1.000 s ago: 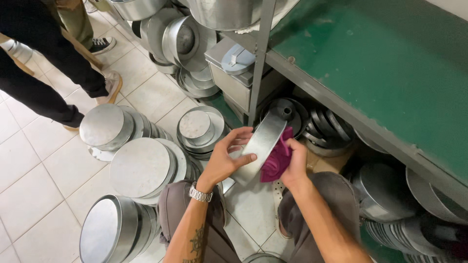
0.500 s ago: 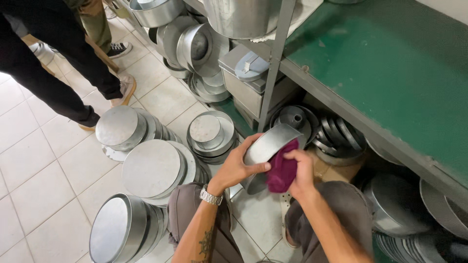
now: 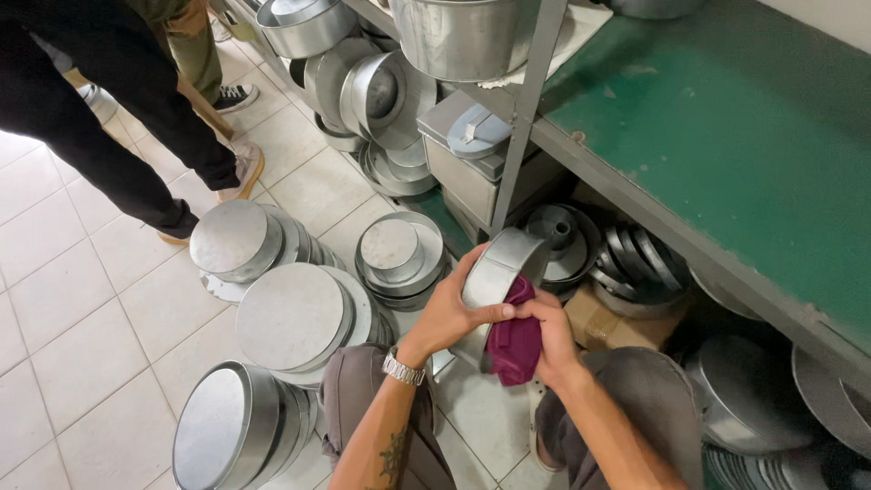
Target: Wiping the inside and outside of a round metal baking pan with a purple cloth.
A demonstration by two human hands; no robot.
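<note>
My left hand (image 3: 451,311) grips a round metal baking pan (image 3: 497,269) by its wall, holding it on edge above my knees. My right hand (image 3: 550,336) presses a magenta cloth (image 3: 513,341) against the pan's lower side. A silver watch (image 3: 402,367) sits on my left wrist. Both hands meet at the pan, just in front of the lower shelf.
Stacks of round metal pans (image 3: 292,319) lie on the tiled floor at left and centre. A green metal shelf (image 3: 726,145) with a grey upright post (image 3: 526,109) stands at right, with more pans beneath it. Another person's legs (image 3: 118,118) stand at top left.
The pan has turned more on edge in my hands and the cloth has slid lower along its side. The view has shifted slightly toward the shelf.
</note>
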